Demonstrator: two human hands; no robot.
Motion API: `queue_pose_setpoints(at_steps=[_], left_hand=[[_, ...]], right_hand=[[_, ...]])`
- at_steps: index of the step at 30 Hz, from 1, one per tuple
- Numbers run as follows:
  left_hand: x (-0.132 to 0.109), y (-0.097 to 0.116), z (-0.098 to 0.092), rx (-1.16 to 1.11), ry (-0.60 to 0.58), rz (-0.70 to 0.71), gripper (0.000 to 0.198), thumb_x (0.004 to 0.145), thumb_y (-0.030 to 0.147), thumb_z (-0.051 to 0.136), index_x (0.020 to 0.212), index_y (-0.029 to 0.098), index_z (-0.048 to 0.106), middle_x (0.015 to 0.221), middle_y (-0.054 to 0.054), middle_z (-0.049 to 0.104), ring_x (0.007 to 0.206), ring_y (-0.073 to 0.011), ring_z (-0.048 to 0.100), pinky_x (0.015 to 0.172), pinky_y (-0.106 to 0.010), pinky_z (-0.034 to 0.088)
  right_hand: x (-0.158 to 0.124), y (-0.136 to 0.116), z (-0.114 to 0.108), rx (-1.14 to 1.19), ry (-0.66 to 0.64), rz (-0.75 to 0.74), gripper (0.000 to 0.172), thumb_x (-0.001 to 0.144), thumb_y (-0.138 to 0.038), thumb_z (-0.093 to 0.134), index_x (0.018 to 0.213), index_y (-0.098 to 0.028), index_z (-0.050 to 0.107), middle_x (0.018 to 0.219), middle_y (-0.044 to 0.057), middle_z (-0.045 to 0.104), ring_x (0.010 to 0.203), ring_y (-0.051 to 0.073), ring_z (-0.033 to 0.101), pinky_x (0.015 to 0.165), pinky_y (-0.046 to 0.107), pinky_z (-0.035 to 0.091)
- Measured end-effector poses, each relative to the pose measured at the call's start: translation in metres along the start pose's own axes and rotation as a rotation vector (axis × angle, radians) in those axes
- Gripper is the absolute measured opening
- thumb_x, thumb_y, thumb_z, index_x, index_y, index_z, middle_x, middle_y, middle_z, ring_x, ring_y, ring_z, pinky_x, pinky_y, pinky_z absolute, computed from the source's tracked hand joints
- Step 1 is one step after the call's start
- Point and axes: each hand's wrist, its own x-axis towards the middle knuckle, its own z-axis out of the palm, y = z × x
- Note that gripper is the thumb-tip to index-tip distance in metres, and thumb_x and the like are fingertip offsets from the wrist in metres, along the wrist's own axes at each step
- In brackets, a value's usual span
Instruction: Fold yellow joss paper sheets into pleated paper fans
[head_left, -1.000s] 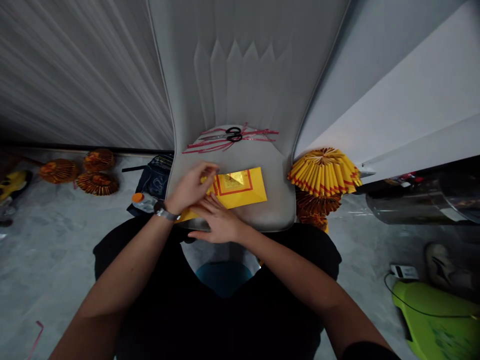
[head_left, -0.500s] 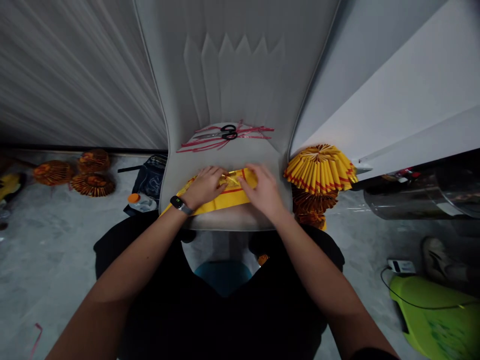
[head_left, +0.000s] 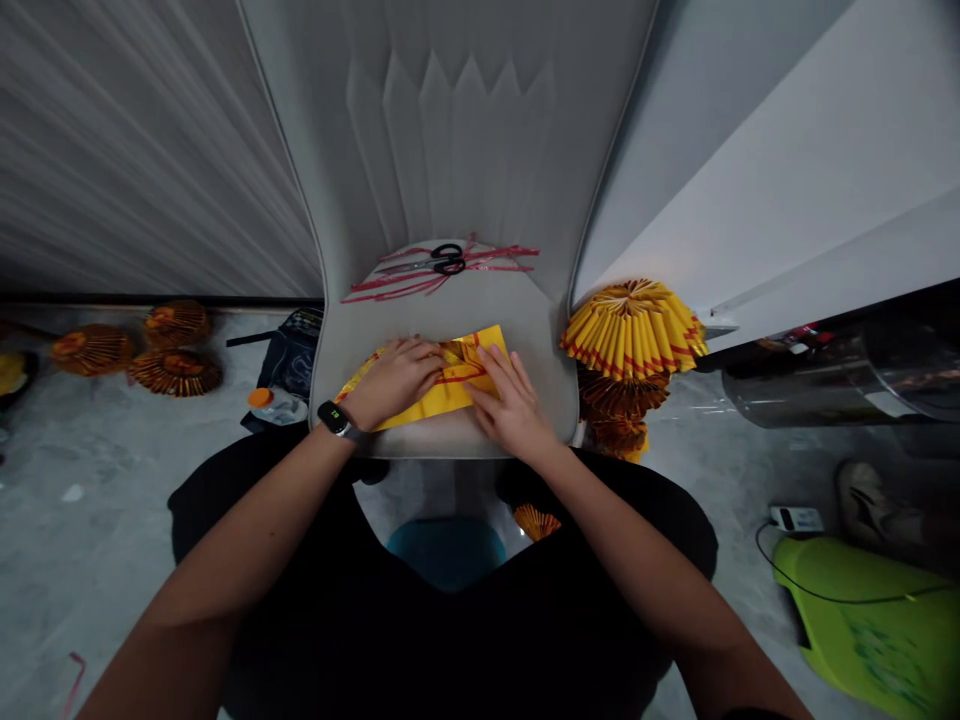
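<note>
A yellow paper sheet (head_left: 448, 397) with red lines and gold patches lies on the seat of a grey chair (head_left: 517, 300). My left hand (head_left: 400, 378), with a watch on its wrist, rests flat over the paper's left part. On the right end of the paper, my right hand (head_left: 514, 405) lies with its fingers stretched out. Farther back on the seat are black-handled scissors (head_left: 448, 259), on top of several pink-red strips (head_left: 390, 289). My left palm and fingers hide part of the sheet.
Pleated yellow paper fans (head_left: 634, 325) are stacked right of the chair. More pleated rounds (head_left: 176, 370) sit on the floor at left, near a bottle with an orange cap (head_left: 277, 404) and a dark bag (head_left: 292, 352). A green stool (head_left: 870, 610) stands at lower right.
My right hand has come down from a blurred, raised pose and now lies flat on the paper's right end. That end now shows more fully. My left hand stays on the paper.
</note>
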Motion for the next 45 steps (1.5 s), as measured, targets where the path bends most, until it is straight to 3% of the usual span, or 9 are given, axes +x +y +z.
queue_pose_setpoints(at_steps=[4, 7, 10, 14, 23, 30, 35, 39, 45], left_hand=[[-0.003, 0.002, 0.001, 0.053, -0.02, -0.001, 0.029, 0.105, 0.027, 0.05, 0.119, 0.02, 0.074, 0.145, -0.014, 0.066, 0.138, -0.0319, 0.058, 0.116, -0.052, 0.041], [-0.005, 0.004, 0.002, 0.069, -0.04, 0.011, 0.031, 0.105, 0.033, 0.053, 0.122, 0.017, 0.073, 0.149, -0.017, 0.064, 0.145, -0.0339, 0.053, 0.123, -0.055, 0.035], [-0.006, 0.005, 0.003, 0.055, -0.053, 0.021, 0.032, 0.104, 0.033, 0.056, 0.126, 0.016, 0.071, 0.148, -0.018, 0.064, 0.146, -0.0338, 0.053, 0.126, -0.056, 0.032], [-0.006, 0.005, 0.004, 0.057, -0.046, -0.002, 0.032, 0.103, 0.033, 0.056, 0.128, 0.017, 0.07, 0.15, -0.017, 0.062, 0.145, -0.0344, 0.052, 0.125, -0.057, 0.033], [-0.01, 0.008, 0.01, 0.125, -0.006, -0.107, 0.05, 0.103, 0.045, 0.057, 0.146, 0.022, 0.061, 0.147, -0.015, 0.064, 0.149, -0.0434, 0.042, 0.126, -0.068, 0.023], [-0.007, 0.017, 0.012, 0.13, 0.0, -0.149, 0.06, 0.098, 0.056, 0.063, 0.146, 0.019, 0.064, 0.146, -0.019, 0.062, 0.148, -0.0504, 0.04, 0.124, -0.076, 0.018], [-0.007, 0.018, 0.014, 0.147, 0.001, -0.252, 0.075, 0.091, 0.064, 0.07, 0.149, 0.017, 0.062, 0.163, -0.021, 0.045, 0.154, -0.0556, 0.029, 0.125, -0.075, 0.012], [-0.008, 0.016, 0.016, 0.194, 0.011, -0.293, 0.083, 0.09, 0.075, 0.063, 0.152, 0.021, 0.059, 0.166, -0.02, 0.043, 0.154, -0.0575, 0.026, 0.123, -0.078, 0.011], [-0.011, 0.016, 0.02, 0.132, 0.078, -0.303, 0.077, 0.096, 0.073, 0.055, 0.151, 0.019, 0.06, 0.165, -0.02, 0.044, 0.155, -0.055, 0.028, 0.124, -0.076, 0.012]], right_hand=[[-0.008, -0.003, 0.002, -0.032, 0.029, 0.026, 0.036, 0.102, -0.017, 0.051, 0.127, -0.027, 0.074, 0.173, 0.006, 0.035, 0.164, 0.03, 0.021, 0.131, 0.069, 0.017], [-0.008, -0.004, 0.001, -0.002, 0.042, -0.042, 0.035, 0.102, -0.021, 0.055, 0.132, -0.025, 0.073, 0.171, 0.01, 0.038, 0.163, 0.031, 0.024, 0.132, 0.066, 0.018], [-0.005, 0.0, 0.007, 0.084, -0.01, -0.096, 0.035, 0.102, -0.021, 0.056, 0.132, -0.021, 0.074, 0.166, 0.014, 0.046, 0.16, 0.028, 0.033, 0.132, 0.058, 0.027], [0.0, 0.009, 0.02, 0.121, -0.122, 0.007, 0.038, 0.102, -0.02, 0.056, 0.137, -0.022, 0.072, 0.162, 0.014, 0.052, 0.156, 0.027, 0.042, 0.129, 0.057, 0.035], [0.001, 0.014, 0.02, 0.12, -0.19, 0.011, 0.036, 0.105, -0.03, 0.057, 0.137, -0.022, 0.072, 0.16, 0.014, 0.054, 0.156, 0.027, 0.041, 0.13, 0.056, 0.034], [0.019, 0.002, 0.018, 0.074, -0.269, 0.03, 0.058, 0.105, -0.036, 0.054, 0.158, -0.012, 0.049, 0.167, 0.019, 0.043, 0.161, 0.028, 0.031, 0.133, 0.052, 0.027], [0.037, -0.009, 0.02, 0.085, -0.267, 0.051, 0.074, 0.097, -0.033, 0.06, 0.164, -0.01, 0.036, 0.17, 0.02, 0.038, 0.161, 0.029, 0.031, 0.134, 0.051, 0.024], [0.023, -0.017, 0.018, 0.039, -0.278, 0.165, 0.078, 0.096, -0.037, 0.06, 0.163, -0.005, 0.034, 0.169, 0.024, 0.037, 0.162, 0.032, 0.027, 0.134, 0.052, 0.022], [-0.021, -0.012, -0.004, -0.036, -0.316, 0.359, 0.088, 0.098, -0.056, 0.058, 0.165, -0.006, 0.03, 0.168, 0.027, 0.036, 0.16, 0.039, 0.031, 0.132, 0.061, 0.021]])
